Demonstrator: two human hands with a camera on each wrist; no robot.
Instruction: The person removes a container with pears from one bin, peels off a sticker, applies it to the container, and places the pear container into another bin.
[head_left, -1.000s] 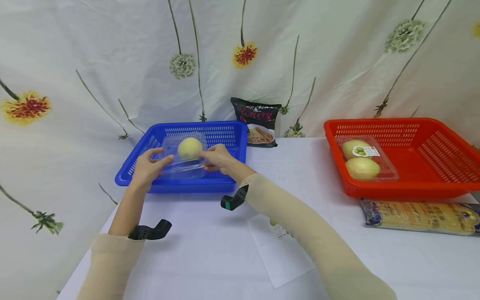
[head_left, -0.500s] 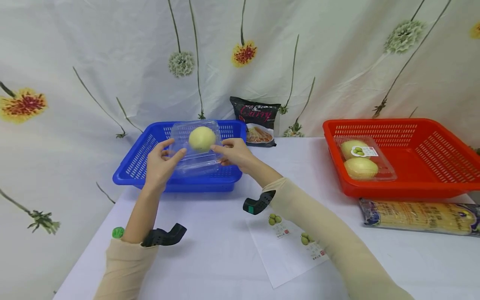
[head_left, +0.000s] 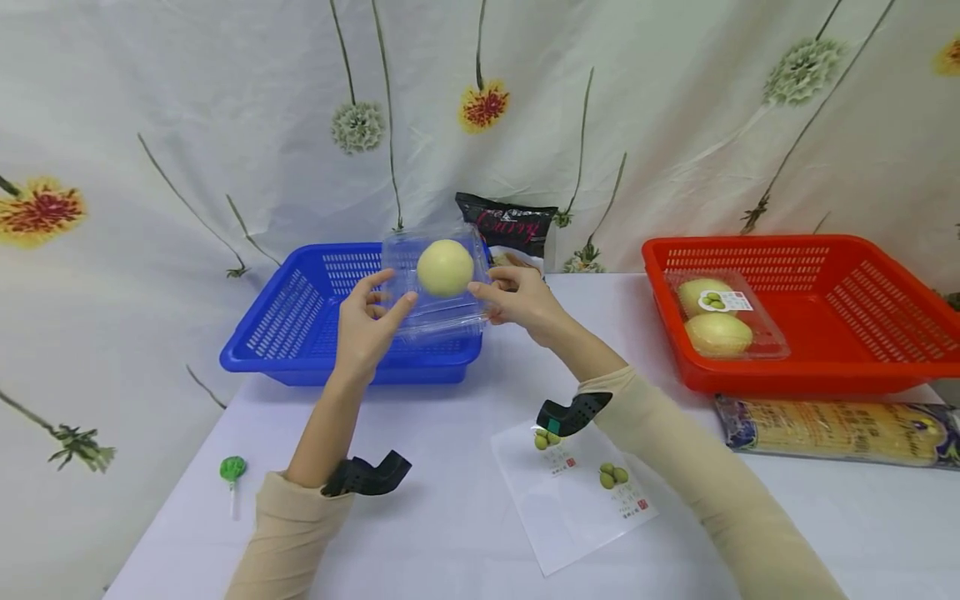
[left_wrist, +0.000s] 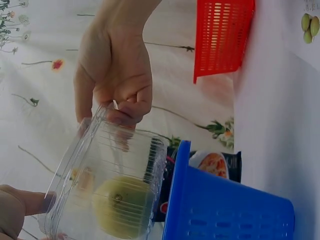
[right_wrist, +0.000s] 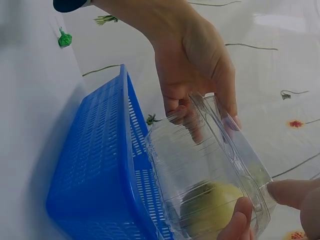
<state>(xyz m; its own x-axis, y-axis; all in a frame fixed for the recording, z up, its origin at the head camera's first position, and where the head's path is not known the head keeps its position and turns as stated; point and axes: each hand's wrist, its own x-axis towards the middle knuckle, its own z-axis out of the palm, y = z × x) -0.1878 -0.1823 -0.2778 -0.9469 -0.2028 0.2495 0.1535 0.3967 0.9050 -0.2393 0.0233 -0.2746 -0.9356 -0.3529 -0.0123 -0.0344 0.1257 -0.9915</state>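
Left grip (head_left: pixel 363 332), right grip (head_left: pixel 532 305) pinch clear box (head_left: pixel 438 315), yellow fruit (head_left: pixel 446 268) inside

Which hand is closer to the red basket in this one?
Right. The right hand pinches the right edge of the clear box, toward the red basket; the left hand holds the opposite edge, farther away.

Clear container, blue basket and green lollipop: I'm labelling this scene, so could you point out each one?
Clear container (left_wrist: pixel 125 152), left wrist view: on its ribbed wall.
Blue basket (right_wrist: pixel 92 160), right wrist view: on its outer wall.
Green lollipop (head_left: pixel 232 468), head view: on its round head.
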